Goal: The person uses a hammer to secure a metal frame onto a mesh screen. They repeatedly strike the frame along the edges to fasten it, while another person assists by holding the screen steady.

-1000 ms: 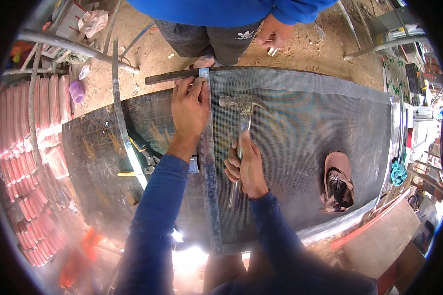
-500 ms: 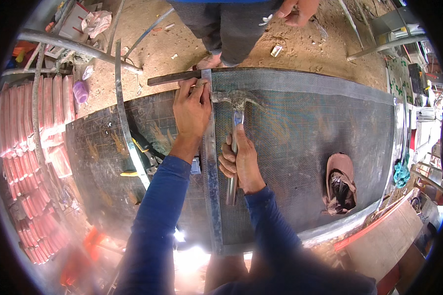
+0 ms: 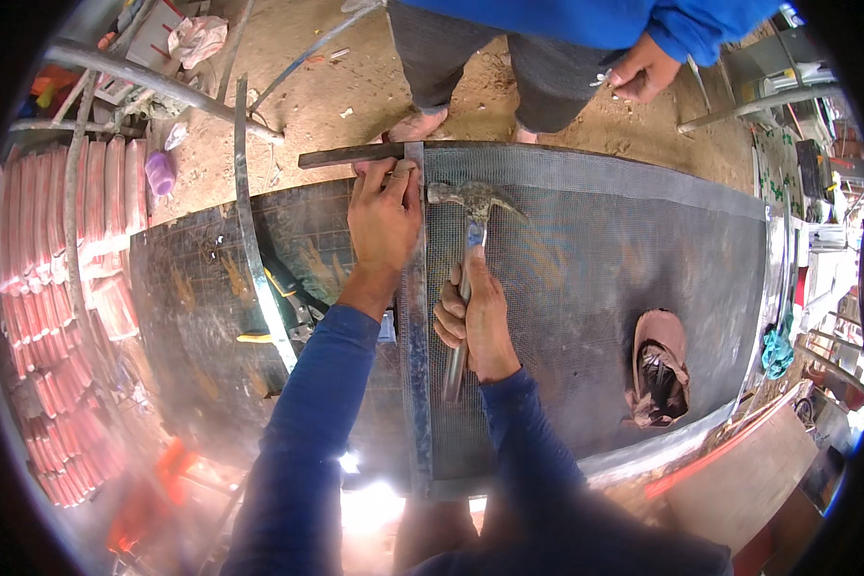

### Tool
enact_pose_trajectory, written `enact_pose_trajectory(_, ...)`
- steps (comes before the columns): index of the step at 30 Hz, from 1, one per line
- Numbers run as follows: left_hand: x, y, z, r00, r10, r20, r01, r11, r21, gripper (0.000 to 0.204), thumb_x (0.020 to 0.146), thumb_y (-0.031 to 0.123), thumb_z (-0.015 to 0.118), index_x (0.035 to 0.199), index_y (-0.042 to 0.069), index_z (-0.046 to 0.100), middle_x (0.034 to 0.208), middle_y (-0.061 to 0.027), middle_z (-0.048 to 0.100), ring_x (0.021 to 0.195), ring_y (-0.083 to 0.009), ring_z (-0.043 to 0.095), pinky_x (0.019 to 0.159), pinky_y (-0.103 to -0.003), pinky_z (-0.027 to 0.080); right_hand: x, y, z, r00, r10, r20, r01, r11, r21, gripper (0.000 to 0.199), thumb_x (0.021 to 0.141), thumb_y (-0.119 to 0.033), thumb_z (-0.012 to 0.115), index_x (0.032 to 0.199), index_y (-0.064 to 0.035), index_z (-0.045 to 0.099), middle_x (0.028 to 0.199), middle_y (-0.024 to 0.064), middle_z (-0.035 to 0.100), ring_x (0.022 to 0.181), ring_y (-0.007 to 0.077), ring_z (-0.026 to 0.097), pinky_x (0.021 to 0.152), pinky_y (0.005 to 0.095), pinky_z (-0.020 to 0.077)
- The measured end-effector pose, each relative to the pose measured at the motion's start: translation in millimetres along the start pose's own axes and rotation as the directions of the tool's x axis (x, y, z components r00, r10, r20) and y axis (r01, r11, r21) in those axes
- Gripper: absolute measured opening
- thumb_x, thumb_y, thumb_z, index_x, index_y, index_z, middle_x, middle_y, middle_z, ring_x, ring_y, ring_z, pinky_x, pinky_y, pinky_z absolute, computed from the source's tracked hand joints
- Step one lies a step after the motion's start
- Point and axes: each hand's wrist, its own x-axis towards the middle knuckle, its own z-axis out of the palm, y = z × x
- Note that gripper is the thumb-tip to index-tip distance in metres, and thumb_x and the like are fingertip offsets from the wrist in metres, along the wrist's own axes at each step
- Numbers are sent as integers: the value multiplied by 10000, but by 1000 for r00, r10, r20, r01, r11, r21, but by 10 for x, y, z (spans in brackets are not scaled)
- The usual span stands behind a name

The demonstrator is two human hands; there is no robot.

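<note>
My right hand (image 3: 478,322) is wrapped round the handle of a claw hammer (image 3: 475,230), its thumb along the shaft. The hammer's head hangs over grey wire mesh (image 3: 586,288), its striking face close to a long flat metal strip (image 3: 417,384). At the strip's far end, my left hand (image 3: 384,226) pinches with bent fingers against the strip's edge; the fingertips are partly hidden. A dark bar (image 3: 348,156) lies crosswise just beyond those fingers. The strip runs along the mesh's left edge, over a dark tabletop (image 3: 192,336).
A co-worker's bare feet (image 3: 419,127) are at the table's far side. A cap (image 3: 660,370) lies on the mesh. Left of my forearm are yellow-and-black tools (image 3: 278,278) and a second metal strip (image 3: 252,230). Reddish stacked pieces (image 3: 67,211) stand at the left.
The view has shifted slightly. The hammer's head has drawn back a little from the strip. The co-worker has moved to the right and nearer. My left hand keeps its place at the strip.
</note>
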Motion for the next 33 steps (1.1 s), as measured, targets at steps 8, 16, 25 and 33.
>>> enact_pose_trajectory(8, -25, 7, 11, 999, 34, -12, -34, 999, 27, 117, 1027, 131, 783, 1114, 63, 822, 1190, -126, 779, 1017, -374, 769, 867, -465, 636, -32, -4, -41, 999, -16, 30, 16, 1000, 6, 548, 1161, -673, 511, 1006, -148, 521, 630, -64, 411, 423, 67, 375, 363, 272, 333)
enact_pose_trajectory(16, -27, 8, 20, 999, 52, 1, -52, 998, 45, 94, 1031, 140, 778, 1094, 84, 819, 1168, -112, 770, 1027, -365, 765, 868, -455, 631, -3, 47, -123, 998, -19, 59, 20, 1000, -4, 577, 1157, -693, 503, 1001, -137, 510, 638, -60, 392, 439, 67, 386, 375, 271, 352)
enact_pose_trajectory(25, -3, 35, 6, 997, 74, 38, -76, 996, 37, 89, 1020, 109, 752, 1085, 91, 809, 1167, -108, 755, 1043, -380, 690, 925, -485, 580, -20, -10, -172, 996, -3, 87, 0, 999, 45, 552, 1172, -663, 495, 997, -141, 517, 643, -52, 410, 429, 73, 389, 370, 275, 346)
enact_pose_trajectory(33, 17, 15, 34, 997, 48, 52, -48, 999, -11, 64, 1008, 93, 773, 1064, 74, 797, 1093, -117, 755, 1018, -378, 696, 906, -481, 573, -58, -31, -224, 995, 20, 101, -24, 999, 35, 545, 1171, -654, 504, 992, -140, 517, 640, -52, 422, 425, 69, 389, 367, 276, 354)
